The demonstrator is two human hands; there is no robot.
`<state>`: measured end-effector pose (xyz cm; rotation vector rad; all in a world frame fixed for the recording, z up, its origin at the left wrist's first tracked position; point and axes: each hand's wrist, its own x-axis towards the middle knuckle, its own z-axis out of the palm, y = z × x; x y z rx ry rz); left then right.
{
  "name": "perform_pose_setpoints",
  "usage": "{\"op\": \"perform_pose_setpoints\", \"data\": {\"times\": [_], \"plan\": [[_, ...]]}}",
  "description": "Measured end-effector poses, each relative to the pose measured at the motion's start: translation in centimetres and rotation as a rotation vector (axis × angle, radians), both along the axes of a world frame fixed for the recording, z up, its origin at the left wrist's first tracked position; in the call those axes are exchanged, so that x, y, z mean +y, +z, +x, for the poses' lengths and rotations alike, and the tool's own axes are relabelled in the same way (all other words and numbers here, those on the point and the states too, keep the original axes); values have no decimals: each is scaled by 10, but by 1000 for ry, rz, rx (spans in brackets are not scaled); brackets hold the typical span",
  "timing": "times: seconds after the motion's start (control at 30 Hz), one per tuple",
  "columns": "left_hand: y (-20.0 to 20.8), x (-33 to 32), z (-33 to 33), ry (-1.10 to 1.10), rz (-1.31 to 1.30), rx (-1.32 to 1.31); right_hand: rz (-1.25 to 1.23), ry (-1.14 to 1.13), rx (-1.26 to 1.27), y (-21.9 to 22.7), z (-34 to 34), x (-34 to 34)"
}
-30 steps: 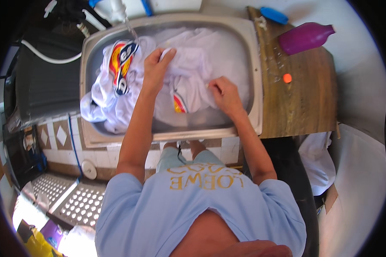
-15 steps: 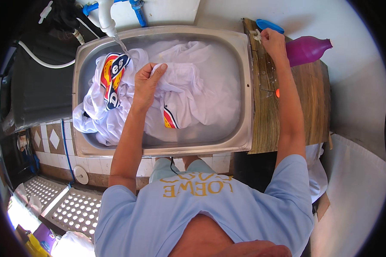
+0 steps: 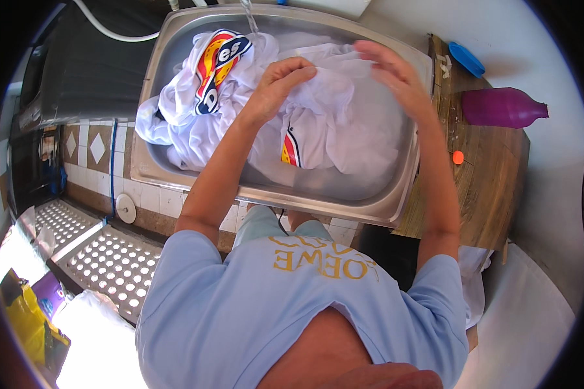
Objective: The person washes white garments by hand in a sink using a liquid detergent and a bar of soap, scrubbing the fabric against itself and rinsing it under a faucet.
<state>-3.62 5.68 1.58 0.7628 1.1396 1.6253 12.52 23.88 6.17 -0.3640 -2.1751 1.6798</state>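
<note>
My left hand (image 3: 280, 87) pinches a raised fold of a wet white garment (image 3: 334, 97) between thumb and fingers. The garment lies partly in cloudy water in a metal sink (image 3: 363, 211) and carries a small red, yellow and navy patch. Bunched on the left of the sink is more white fabric (image 3: 182, 133) with a large red, yellow and navy print; whether it is the same piece, I cannot tell. Above the sink's right part, my right hand (image 3: 399, 78) is slightly smeared by motion, its fingers stretched out and nothing visible in them.
Water runs in a thin stream (image 3: 248, 16) into the sink. On the wooden top (image 3: 483, 178) at the right lie a purple bottle (image 3: 499, 107), a blue oval dish (image 3: 466, 59), an orange cap (image 3: 458, 157) and a whitish scrap (image 3: 444, 66). A dark covered surface (image 3: 97, 74) stands left.
My right hand has left the whitish scrap beside the blue dish and moved left over the sink. My left hand still pinches the garment. The whole view has shifted and tilted.
</note>
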Motion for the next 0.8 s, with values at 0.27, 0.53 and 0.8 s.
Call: {"op": "perform_pose_setpoints", "data": {"times": [0.27, 0.53, 0.8], "plan": [[50, 36, -8, -281, -53, 230, -369, 223, -169, -1, 18, 13], [25, 53, 2, -538, -39, 491, -595, -22, -127, 11, 73, 30], [44, 45, -5, -561, -61, 329, -585, -98, -85, 8, 97, 20]]}}
